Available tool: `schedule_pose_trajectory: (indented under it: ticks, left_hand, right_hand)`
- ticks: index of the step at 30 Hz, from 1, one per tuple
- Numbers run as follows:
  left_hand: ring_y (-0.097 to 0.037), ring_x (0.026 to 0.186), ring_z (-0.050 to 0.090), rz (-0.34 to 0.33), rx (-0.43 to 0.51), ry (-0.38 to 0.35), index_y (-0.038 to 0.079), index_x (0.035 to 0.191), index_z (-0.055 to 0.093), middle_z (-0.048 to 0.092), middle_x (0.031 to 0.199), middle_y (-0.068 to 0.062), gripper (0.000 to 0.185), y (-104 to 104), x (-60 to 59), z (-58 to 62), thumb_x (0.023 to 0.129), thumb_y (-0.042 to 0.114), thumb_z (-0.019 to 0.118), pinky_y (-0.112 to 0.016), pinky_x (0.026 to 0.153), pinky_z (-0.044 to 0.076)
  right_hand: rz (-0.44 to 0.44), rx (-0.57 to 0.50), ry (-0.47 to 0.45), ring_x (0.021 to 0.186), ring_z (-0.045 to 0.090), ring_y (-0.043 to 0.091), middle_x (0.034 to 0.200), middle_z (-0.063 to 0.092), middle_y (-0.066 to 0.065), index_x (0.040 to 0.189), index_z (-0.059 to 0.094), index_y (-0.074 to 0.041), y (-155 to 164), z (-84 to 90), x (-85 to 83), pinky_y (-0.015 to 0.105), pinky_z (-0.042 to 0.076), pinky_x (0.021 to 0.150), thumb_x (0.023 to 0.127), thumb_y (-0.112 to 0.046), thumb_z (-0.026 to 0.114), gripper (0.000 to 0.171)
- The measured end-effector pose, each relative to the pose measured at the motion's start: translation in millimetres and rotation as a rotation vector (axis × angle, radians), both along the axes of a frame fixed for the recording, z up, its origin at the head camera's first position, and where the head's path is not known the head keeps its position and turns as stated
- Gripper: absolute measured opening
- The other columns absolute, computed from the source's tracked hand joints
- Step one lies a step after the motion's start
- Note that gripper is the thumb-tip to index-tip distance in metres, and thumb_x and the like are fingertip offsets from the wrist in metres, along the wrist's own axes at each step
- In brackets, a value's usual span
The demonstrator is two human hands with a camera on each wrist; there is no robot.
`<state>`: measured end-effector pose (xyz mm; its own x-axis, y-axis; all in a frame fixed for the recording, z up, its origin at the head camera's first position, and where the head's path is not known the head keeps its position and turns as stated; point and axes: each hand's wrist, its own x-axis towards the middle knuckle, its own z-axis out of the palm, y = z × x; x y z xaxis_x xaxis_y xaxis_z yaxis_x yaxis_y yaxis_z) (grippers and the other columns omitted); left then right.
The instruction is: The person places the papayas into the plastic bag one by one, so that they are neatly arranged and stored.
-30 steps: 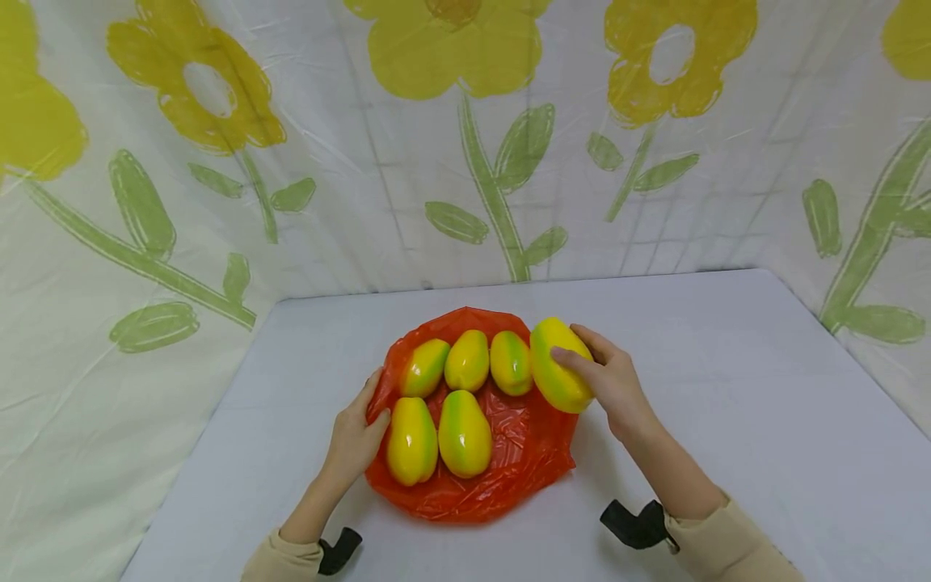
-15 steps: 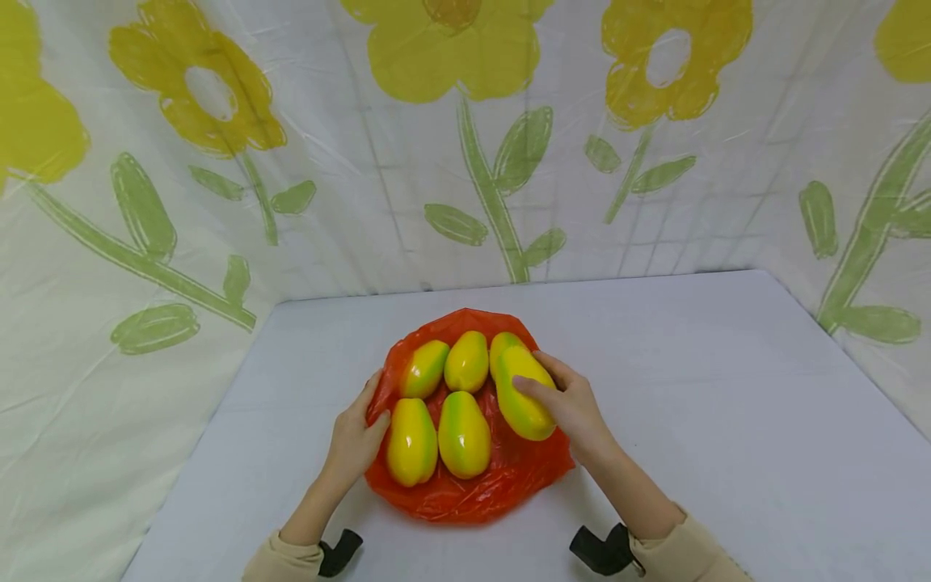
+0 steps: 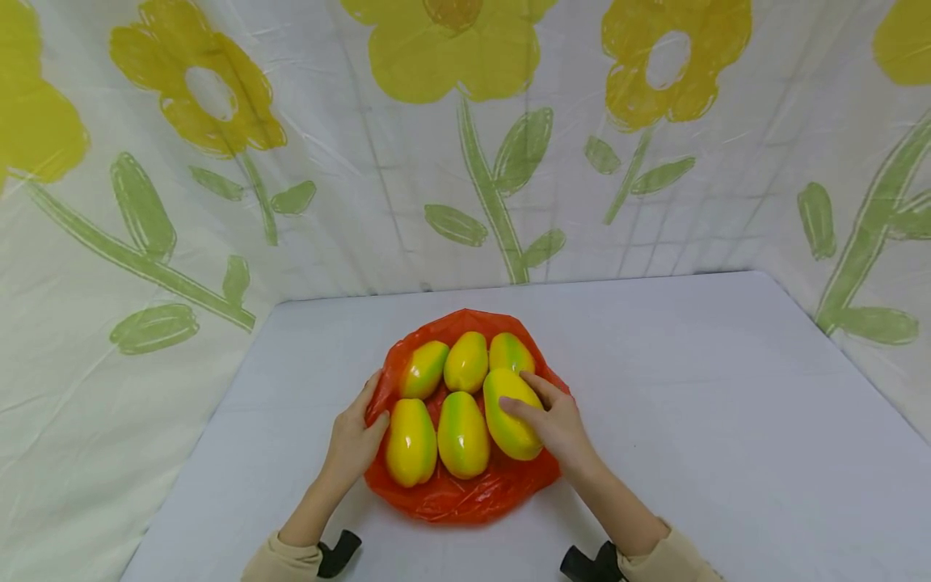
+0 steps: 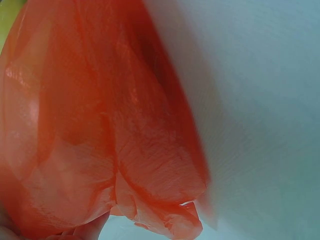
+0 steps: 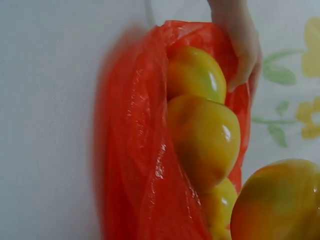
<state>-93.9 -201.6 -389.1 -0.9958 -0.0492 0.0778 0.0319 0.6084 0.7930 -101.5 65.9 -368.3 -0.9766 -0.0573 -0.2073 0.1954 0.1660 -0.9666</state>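
Observation:
A red plastic bag (image 3: pixel 465 503) lies with its mouth spread wide, several glossy yellow-green papayas (image 3: pixel 411 443) in two rows inside. My left hand (image 3: pixel 352 440) grips the bag's left rim, thumb on the inner side. In the left wrist view the crumpled bag (image 4: pixel 105 130) hides most of that hand. My right hand (image 3: pixel 558 427) holds one papaya (image 3: pixel 512 422) over the right part of the bag, at the end of the near row. Whether this fruit touches the bag's floor I cannot tell. It seems to be the large papaya (image 5: pixel 280 202) low in the right wrist view.
A white-covered table (image 3: pixel 691 404) extends around the bag on all sides. Behind it hangs a pale curtain (image 3: pixel 349 202) printed with yellow flowers. A black wrist mount (image 3: pixel 592 562) sits at my right sleeve, another black mount (image 3: pixel 339 554) at the left.
My right hand has carried its papaya from the bag's right rim leftward and down, to beside the near-row fruit. My left hand has stayed on the rim.

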Motion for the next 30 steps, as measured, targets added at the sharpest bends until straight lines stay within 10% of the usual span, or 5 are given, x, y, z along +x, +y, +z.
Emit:
schedule_pose_trajectory:
  ticks: [30]
  left_hand:
    - [-0.043,0.121,0.051,0.005,-0.019,0.011,0.004,0.150,0.034,0.043,0.143,-0.028,0.060,0.5,-1.1,-1.6,0.093,0.000,0.050,-0.057,0.101,0.041]
  right_hand:
    - [-0.020,0.084,0.012,0.113,0.050,0.034,0.131,0.053,0.019,0.141,0.048,-0.003,-12.0,-32.6,10.8,0.046,0.054,0.088,0.086,-0.029,0.070,0.065]
